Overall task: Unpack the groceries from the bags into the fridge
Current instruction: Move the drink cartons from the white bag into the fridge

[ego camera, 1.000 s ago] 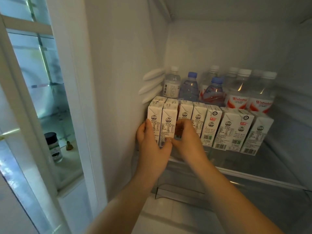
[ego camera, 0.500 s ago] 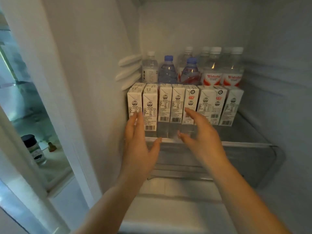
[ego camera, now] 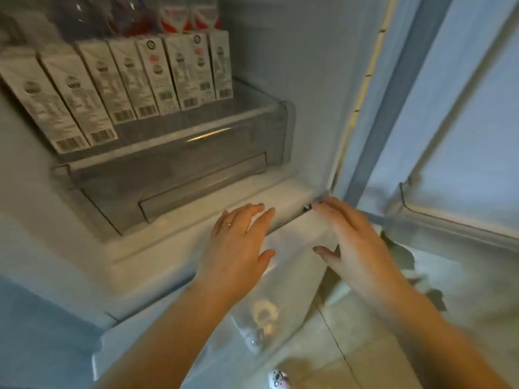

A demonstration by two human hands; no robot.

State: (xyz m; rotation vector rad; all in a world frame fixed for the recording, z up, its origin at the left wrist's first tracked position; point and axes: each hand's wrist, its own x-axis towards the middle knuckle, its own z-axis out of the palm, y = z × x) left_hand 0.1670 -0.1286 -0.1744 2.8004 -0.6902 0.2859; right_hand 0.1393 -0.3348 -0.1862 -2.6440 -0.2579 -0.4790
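Observation:
A row of several white milk cartons (ego camera: 134, 80) stands upright on the glass fridge shelf (ego camera: 174, 136) at the upper left. Behind them, water bottles (ego camera: 185, 15) with red labels show blurred at the top edge. My left hand (ego camera: 238, 242), with a ring on one finger, hovers flat and empty over the white fridge floor lip below the shelf. My right hand (ego camera: 356, 245) is spread beside it, also empty, near the fridge's lower right corner. Both hands are well clear of the cartons.
A clear crisper drawer (ego camera: 174, 189) sits under the shelf. The open fridge door (ego camera: 463, 136) with its door bin is at the right. Below is tiled floor (ego camera: 365, 332); a clear plastic bag (ego camera: 261, 313) lies under my left forearm.
Both hands let go of the cartons and drew back and down out of the fridge, fingers spreading. The view swung down and right, bringing the door and floor into sight.

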